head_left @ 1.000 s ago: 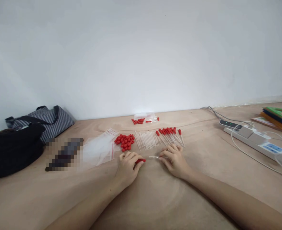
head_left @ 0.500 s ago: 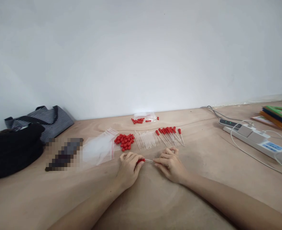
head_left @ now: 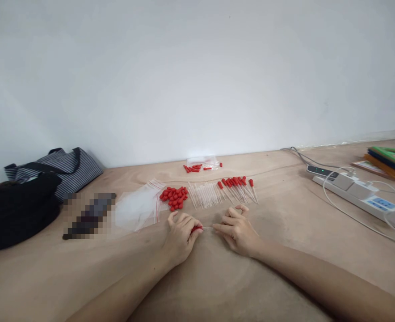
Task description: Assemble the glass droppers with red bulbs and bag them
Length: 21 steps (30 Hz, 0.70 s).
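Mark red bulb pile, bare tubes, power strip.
Red bulb pile point(head_left: 174, 197): head view, middle of the heap.
Bare tubes point(head_left: 205, 196): head view, middle of the row.
Power strip point(head_left: 381, 205): head view, blue panel.

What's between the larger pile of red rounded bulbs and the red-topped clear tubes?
In the head view, a row of thin, clear, uncapped tubes lies between that bulb pile and the red-topped tubes.

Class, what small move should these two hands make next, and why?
Perhaps the right hand should push the thin tube gently toward the red bulb, since the left hand pinches that bulb in line with the tube; seating depth is hidden.
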Each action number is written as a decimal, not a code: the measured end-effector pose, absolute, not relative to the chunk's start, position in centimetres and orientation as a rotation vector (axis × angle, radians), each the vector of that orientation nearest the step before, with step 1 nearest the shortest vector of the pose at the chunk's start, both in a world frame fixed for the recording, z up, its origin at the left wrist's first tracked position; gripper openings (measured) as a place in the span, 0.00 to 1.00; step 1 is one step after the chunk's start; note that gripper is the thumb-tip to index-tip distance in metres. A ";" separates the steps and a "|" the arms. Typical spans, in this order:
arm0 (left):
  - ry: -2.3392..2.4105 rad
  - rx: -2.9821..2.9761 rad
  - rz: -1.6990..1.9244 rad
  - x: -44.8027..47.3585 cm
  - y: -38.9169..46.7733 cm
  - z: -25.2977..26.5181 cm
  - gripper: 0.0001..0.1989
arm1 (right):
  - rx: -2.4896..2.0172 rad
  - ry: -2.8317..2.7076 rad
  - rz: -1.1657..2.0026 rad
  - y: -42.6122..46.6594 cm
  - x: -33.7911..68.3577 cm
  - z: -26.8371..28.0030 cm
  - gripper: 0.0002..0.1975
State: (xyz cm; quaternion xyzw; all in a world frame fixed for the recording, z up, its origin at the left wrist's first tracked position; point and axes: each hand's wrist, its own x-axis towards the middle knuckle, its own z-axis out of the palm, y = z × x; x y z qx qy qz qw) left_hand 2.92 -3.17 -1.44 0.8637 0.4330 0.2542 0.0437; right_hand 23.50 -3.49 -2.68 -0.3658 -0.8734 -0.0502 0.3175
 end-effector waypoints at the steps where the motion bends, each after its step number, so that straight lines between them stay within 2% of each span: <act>1: 1.319 2.650 0.783 3.0 -3.2 -1.4 0.04 | -0.966 -2.307 -0.157 -3.4 23.5 -2.7 0.09; 7: 1.284 2.686 0.815 3.2 -3.3 -1.2 0.05 | -0.977 -2.318 -0.139 -3.3 23.5 -2.6 0.08; 14: 1.262 2.669 0.849 3.1 -3.3 -1.3 0.06 | -0.978 -2.195 0.121 -3.7 23.1 -2.4 0.09; 21: 1.215 2.641 0.953 3.2 -3.3 -1.3 0.06 | -0.920 -2.103 0.090 -3.9 22.8 -2.6 0.09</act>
